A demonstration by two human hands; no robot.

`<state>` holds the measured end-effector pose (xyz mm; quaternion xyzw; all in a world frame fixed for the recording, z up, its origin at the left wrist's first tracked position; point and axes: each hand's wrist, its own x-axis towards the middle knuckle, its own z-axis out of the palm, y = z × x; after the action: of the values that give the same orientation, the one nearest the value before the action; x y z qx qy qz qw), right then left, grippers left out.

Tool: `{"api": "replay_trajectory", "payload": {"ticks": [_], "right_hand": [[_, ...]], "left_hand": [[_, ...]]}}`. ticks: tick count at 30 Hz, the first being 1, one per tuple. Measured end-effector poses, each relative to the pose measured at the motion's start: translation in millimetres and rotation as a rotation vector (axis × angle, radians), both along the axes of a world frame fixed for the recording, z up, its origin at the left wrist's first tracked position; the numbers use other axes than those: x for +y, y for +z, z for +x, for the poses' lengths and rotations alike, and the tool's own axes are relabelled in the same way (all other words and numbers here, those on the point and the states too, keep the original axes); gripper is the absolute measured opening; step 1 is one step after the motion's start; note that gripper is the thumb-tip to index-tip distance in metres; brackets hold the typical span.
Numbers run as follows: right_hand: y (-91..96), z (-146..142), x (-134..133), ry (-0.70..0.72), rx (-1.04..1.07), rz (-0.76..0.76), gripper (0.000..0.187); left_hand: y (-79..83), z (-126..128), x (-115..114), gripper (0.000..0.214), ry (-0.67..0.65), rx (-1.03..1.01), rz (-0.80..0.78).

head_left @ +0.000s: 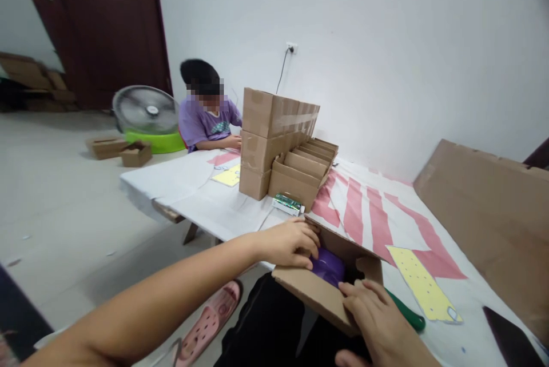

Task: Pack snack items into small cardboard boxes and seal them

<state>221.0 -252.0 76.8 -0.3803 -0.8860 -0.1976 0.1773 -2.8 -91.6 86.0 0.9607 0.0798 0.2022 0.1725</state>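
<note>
A small open cardboard box (317, 292) rests at the near table edge, over my lap. Inside it lies a purple object (328, 267). My left hand (289, 241) reaches into the box from the left, fingers curled down onto the purple object. My right hand (380, 321) presses on the box's near right flap, fingers together against the cardboard. A green handle-like thing (407, 312) pokes out from behind my right hand.
Stacked and open cardboard boxes (278, 144) stand mid-table with a small green and white pack (287, 204) in front. A large cardboard sheet (484, 212) leans at right. Another person (206, 115) sits at the far end. A fan (146, 110) and boxes sit on the floor.
</note>
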Motion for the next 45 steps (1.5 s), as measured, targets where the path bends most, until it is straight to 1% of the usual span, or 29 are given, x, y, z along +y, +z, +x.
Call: {"api": "replay_trajectory", "payload": {"ticks": [1,3,5,8,10,11,13,15,18,20,23,25,27,30,32,34,35,36,37,39,40,42,45], "right_hand": [[6.9,2,1,0.002,-0.038,-0.001,0.043],[18.9,6,1,-0.001,-0.132,0.020,0.051],[26.4,12,1,-0.008,-0.225,0.078,0.052],[27.5,23,0,-0.064,-0.274,0.157,0.041],[23.3,32,-1,-0.135,-0.221,0.178,0.029],[20.7,36,-2,-0.174,-0.180,0.175,0.025],[15.7,43,-2,-0.232,-0.093,0.136,0.024],[12.0,46,-4,-0.248,-0.025,0.053,0.024],[8.9,41,-8,-0.269,0.038,-0.073,0.018],[7.4,34,-11,-0.300,0.056,-0.147,0.015],[6.2,26,-15,-0.335,0.054,-0.228,0.022],[9.5,26,-14,-0.351,0.043,-0.240,0.024],[19.6,29,-10,-0.357,0.008,-0.277,0.025],[46.8,30,6,-0.335,-0.061,-0.434,0.027],[65.1,24,25,-0.340,-0.067,-0.523,0.024],[75.0,12,49,-0.356,-0.059,-0.579,0.019],[75.4,5,62,-0.347,-0.076,-0.620,0.020],[72.8,-2,76,-0.337,-0.106,-0.667,0.024],[67.8,-9,90,-0.334,-0.148,-0.717,0.032],[53.2,-20,113,-0.381,-0.253,-0.813,0.049],[45.3,-25,122,-0.410,-0.304,-0.855,0.053],[31.2,-32,134,-0.449,-0.372,-0.893,0.051],[17.4,-38,138,-0.449,-0.390,-0.864,0.046]], "left_hand": [[3.4,1,0,0.014,-0.010,0.075,0.073],[8.6,3,-2,0.019,0.034,0.170,0.216],[13.7,4,-6,0.025,0.094,0.214,0.360],[23.5,2,-10,0.035,0.173,0.278,0.532],[30.1,-1,-10,0.039,0.237,0.336,0.590],[32.6,-3,-10,0.042,0.276,0.356,0.604],[34.9,-7,-8,0.045,0.353,0.351,0.609],[32.8,-10,-8,0.040,0.394,0.290,0.589],[23.8,-8,-14,0.022,0.358,0.225,0.541],[17.1,-5,-20,0.024,0.314,0.280,0.530],[10.3,-6,-24,0.019,0.323,0.357,0.510],[7.8,-10,-23,0.037,0.352,0.307,0.460],[5.7,-15,-20,0.055,0.381,0.242,0.393],[3.2,-17,-14,0.071,0.437,0.282,0.315],[3.3,-15,-11,0.076,0.467,0.353,0.292],[5.3,-10,-8,0.075,0.471,0.418,0.286],[6.7,-8,-6,0.074,0.465,0.436,0.284],[8.1,-7,-4,0.074,0.454,0.443,0.282],[9.4,-5,-3,0.074,0.441,0.437,0.278],[11.1,-4,0,0.075,0.423,0.411,0.267],[11.6,-4,1,0.075,0.422,0.406,0.264],[12.1,-4,1,0.075,0.433,0.420,0.267],[12.5,-3,-2,0.078,0.439,0.448,0.275]]}}
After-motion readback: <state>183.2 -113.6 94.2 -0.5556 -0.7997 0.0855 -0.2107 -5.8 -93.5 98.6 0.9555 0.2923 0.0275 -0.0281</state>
